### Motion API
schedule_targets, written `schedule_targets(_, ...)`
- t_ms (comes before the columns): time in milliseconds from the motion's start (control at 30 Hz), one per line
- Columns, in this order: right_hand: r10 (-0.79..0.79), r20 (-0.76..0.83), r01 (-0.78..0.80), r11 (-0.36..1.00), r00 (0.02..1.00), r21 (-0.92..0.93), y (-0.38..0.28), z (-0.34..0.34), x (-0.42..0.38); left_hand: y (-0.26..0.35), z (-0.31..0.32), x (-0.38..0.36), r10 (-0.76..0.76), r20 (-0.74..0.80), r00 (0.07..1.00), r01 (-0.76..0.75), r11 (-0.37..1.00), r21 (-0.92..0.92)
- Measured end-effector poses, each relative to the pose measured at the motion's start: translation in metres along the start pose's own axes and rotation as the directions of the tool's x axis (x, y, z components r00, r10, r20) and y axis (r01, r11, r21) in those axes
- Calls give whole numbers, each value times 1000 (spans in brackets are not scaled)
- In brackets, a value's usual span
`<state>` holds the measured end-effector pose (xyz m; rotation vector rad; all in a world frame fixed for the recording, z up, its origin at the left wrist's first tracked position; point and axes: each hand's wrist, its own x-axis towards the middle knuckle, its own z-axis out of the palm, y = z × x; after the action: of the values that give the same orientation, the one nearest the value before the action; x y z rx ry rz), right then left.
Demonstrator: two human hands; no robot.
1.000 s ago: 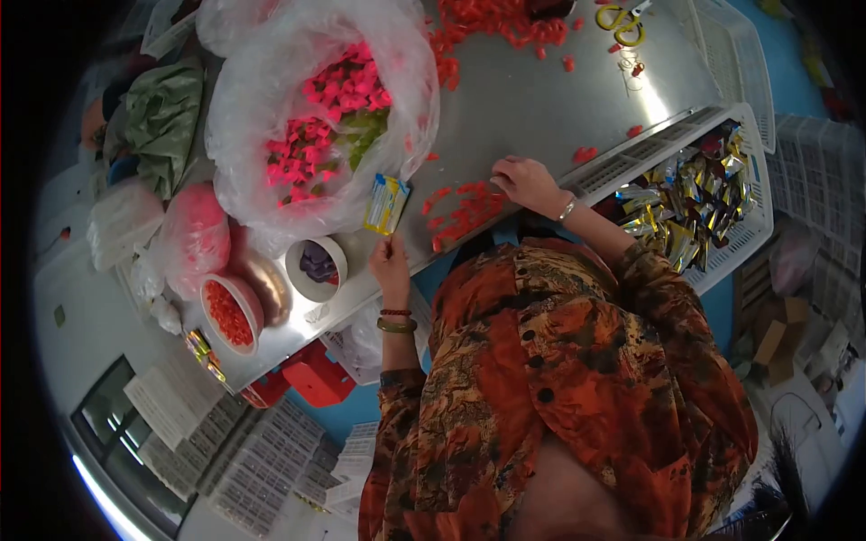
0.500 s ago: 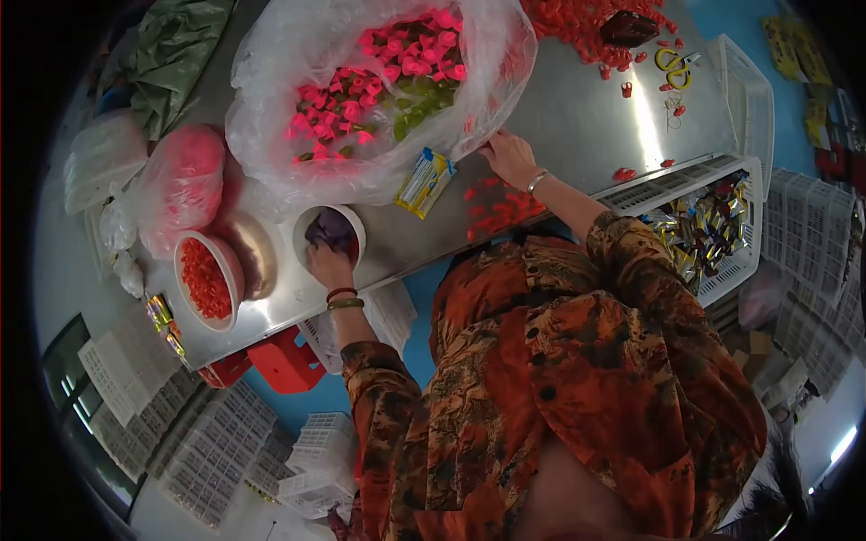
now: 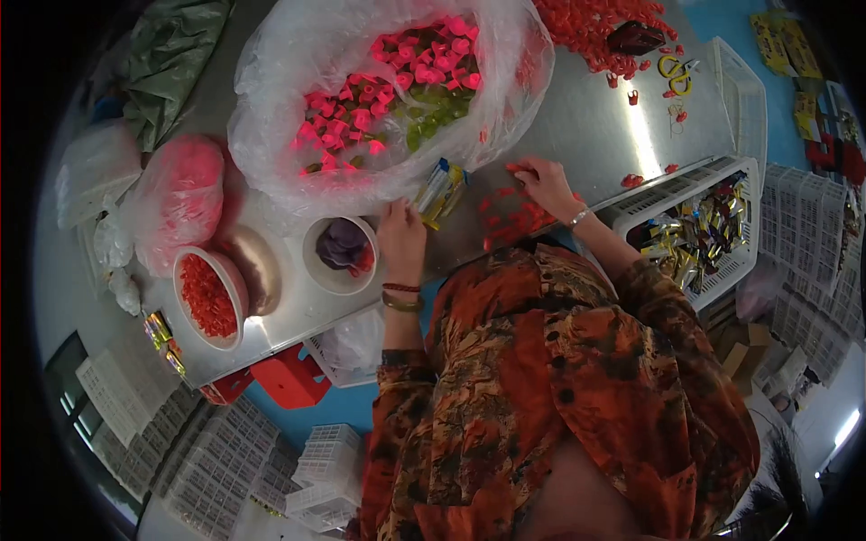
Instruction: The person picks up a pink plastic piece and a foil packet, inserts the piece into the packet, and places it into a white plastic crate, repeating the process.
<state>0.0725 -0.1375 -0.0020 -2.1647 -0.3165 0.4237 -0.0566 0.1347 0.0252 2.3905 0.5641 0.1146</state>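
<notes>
My left hand (image 3: 401, 242) is beside the white bowl (image 3: 313, 263) of purple and red pieces, its fingers drawn together near a yellow-and-blue packet (image 3: 439, 196); what they hold, if anything, is hidden. Over the metal table (image 3: 591, 135), my right hand (image 3: 544, 187) pinches a small red piece (image 3: 514, 168). Loose red pieces (image 3: 519, 216) lie just below that hand. Beyond both hands sits a large clear plastic bag (image 3: 271, 149), open at the top, with pink and green pieces inside.
A bowl of red pieces (image 3: 206, 298) and a tied pink bag (image 3: 185, 194) are at left. At right are a white basket of wrapped packets (image 3: 753, 212) and yellow-handled scissors (image 3: 675, 74). A heap of red pieces (image 3: 586, 34) lies at the back.
My left hand has come out of the bowl and moved right, beside the packet. My right hand has left the bag's edge, moving right and nearer, and now pinches a red piece.
</notes>
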Motion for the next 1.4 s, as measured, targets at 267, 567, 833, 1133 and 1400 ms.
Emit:
schedule_targets(267, -22, -105, 20, 1000, 994, -15, -11, -7, -20, -6, 13, 86, 202, -210, 957, -168, 971, 172)
schedule_targets(567, -123, -99, 122, 992, 988, -12, -30, -16, -29, -37, 34, 120, 195, -114, 974, -175, 970, 169)
schedule_targets(833, -90, -6, 90, 974, 996, 209, -67, -22, -27, 25, -9, 64, 114, 111, 987, -44, 864, -501)
schedule_targets(1133, -286, -19, 283, 934, 958, 218, -107, -28, -25, 79, 11, 4, -48, 361, 932, 363, 171, -916)
schedule_targets(1400, -355, -86, 364, 922, 931, 133, -121, -42, -25, 91, 18, -4, 172, 274, 946, 176, 437, -882)
